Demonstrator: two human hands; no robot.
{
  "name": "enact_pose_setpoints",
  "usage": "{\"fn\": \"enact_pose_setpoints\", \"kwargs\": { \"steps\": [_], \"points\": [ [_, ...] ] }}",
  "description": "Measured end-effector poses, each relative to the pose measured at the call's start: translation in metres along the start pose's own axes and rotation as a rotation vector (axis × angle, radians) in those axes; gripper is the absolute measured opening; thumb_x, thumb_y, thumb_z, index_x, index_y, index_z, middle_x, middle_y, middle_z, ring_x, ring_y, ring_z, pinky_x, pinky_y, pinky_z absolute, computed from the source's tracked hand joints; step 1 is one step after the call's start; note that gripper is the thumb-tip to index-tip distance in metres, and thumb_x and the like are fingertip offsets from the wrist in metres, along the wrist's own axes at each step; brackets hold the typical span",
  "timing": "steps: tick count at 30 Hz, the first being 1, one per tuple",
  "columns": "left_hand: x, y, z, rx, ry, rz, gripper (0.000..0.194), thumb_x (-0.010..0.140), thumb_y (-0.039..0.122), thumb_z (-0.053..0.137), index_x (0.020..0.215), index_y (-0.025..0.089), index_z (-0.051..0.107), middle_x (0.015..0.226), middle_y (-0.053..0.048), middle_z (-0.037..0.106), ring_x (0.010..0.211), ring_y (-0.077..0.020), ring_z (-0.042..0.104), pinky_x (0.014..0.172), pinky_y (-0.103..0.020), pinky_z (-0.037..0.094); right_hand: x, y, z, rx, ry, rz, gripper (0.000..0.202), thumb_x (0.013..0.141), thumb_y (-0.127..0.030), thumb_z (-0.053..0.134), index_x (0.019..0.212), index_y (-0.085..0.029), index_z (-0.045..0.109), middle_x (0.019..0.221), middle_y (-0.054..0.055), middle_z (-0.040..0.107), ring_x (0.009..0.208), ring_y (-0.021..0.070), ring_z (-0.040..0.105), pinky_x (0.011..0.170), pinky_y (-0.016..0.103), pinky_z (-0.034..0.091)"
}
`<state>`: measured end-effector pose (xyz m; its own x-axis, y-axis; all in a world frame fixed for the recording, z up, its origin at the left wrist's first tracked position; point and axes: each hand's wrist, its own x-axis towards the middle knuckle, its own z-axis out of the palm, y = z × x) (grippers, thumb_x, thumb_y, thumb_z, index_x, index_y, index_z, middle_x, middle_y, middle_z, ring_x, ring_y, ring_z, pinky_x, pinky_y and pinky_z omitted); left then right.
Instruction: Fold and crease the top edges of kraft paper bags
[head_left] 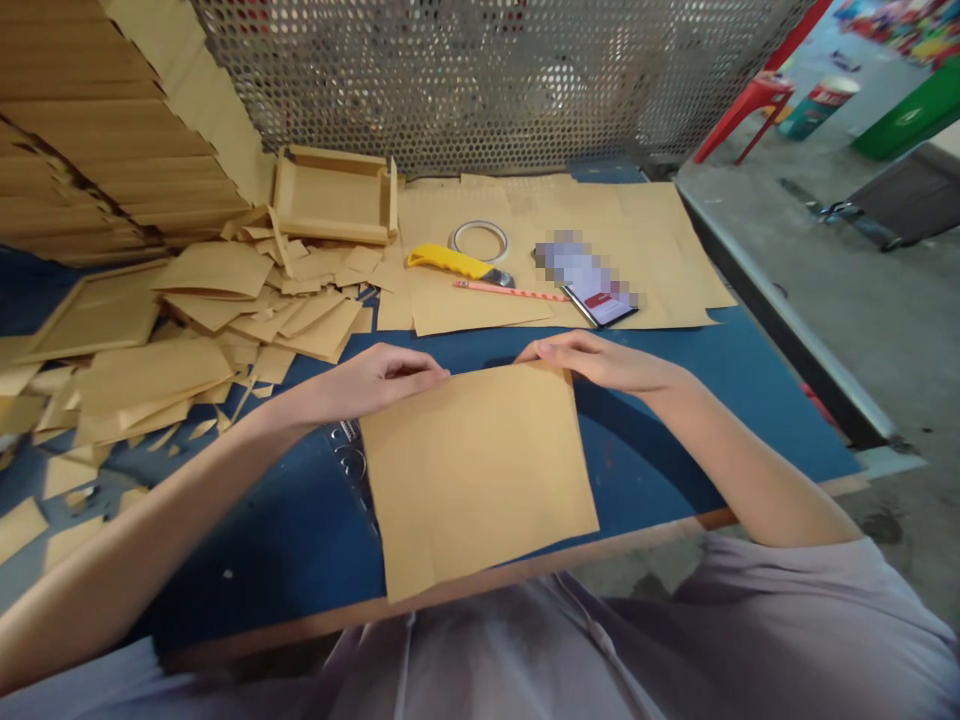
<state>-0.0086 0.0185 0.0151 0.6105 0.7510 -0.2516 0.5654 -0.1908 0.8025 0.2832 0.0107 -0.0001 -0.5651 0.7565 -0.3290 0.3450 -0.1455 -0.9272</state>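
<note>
A sheet of brown cardboard (484, 475) is between my hands at the table's front edge, its far edge raised toward my fingers. My left hand (390, 378) pinches the far left part of that edge, fingers curled together. At the far right corner, my right hand (592, 360) grips the same sheet, thumb on top and fingers behind. Under the sheet's left side, part of a dark ruler or stencil with round holes (351, 460) shows; the rest is hidden.
Cardboard scraps (157, 375) pile up at left, before tall cardboard stacks (180, 110). Behind lie a cardboard tray (334, 200), tape roll (480, 241), yellow cutter (450, 262), pink pencil (510, 291) and phone (600, 300). A perforated metal panel (480, 90) stands at the back.
</note>
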Motion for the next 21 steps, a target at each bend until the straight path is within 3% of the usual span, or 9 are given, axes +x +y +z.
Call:
{"fn": "enact_pose_setpoints", "kwargs": {
  "steps": [2, 4, 10, 16, 21],
  "points": [
    [-0.0004, 0.0025, 0.0005, -0.003, -0.082, 0.031, 0.032, 0.089, 0.047, 0.057, 0.094, 0.02, 0.074, 0.093, -0.001, 0.075, 0.084, -0.0169, 0.067, 0.07, -0.02, 0.049, -0.0011, 0.0001, 0.0003, 0.062, 0.031, 0.039, 0.039, 0.087, -0.056, 0.059, 0.104, -0.024, 0.074, 0.108, 0.005, 0.073, 0.099, 0.0217, 0.066, 0.081, 0.031, 0.05],
    [-0.001, 0.004, 0.0013, 0.021, -0.083, 0.058, 0.032, 0.089, 0.047, 0.058, 0.097, 0.019, 0.072, 0.095, -0.001, 0.074, 0.085, -0.0163, 0.066, 0.071, -0.02, 0.048, -0.0014, -0.0018, 0.001, 0.091, 0.024, 0.051, 0.036, 0.085, -0.053, 0.063, 0.103, -0.024, 0.075, 0.111, 0.005, 0.073, 0.104, 0.0224, 0.066, 0.085, 0.032, 0.05],
    [-0.0043, 0.0053, 0.0005, 0.12, -0.03, 0.09, 0.031, 0.087, 0.046, 0.061, 0.097, 0.018, 0.069, 0.092, -0.002, 0.073, 0.078, -0.015, 0.065, 0.07, -0.022, 0.047, 0.0025, -0.0052, 0.003, 0.006, -0.061, -0.014, 0.035, 0.08, -0.039, 0.072, 0.109, -0.019, 0.071, 0.098, 0.006, 0.075, 0.088, 0.0189, 0.069, 0.075, 0.03, 0.052],
    [-0.0061, 0.0061, -0.0024, 0.343, -0.031, 0.096, 0.034, 0.087, 0.049, 0.059, 0.1, 0.019, 0.069, 0.093, -0.001, 0.073, 0.08, -0.0171, 0.065, 0.073, -0.025, 0.044, 0.002, -0.0037, 0.0038, -0.157, -0.132, -0.039, 0.045, 0.075, -0.04, 0.076, 0.114, -0.019, 0.069, 0.108, 0.006, 0.073, 0.094, 0.0202, 0.068, 0.081, 0.031, 0.053],
    [-0.0061, 0.0041, 0.0042, 0.388, 0.102, 0.225, 0.027, 0.089, 0.041, 0.057, 0.099, 0.018, 0.066, 0.101, -0.003, 0.071, 0.092, -0.0194, 0.065, 0.082, -0.027, 0.043, -0.0005, -0.0079, 0.0054, -0.138, -0.109, -0.045, 0.044, 0.089, -0.049, 0.059, 0.12, -0.02, 0.069, 0.114, 0.009, 0.072, 0.1, 0.023, 0.067, 0.083, 0.033, 0.052]
  ]
}}
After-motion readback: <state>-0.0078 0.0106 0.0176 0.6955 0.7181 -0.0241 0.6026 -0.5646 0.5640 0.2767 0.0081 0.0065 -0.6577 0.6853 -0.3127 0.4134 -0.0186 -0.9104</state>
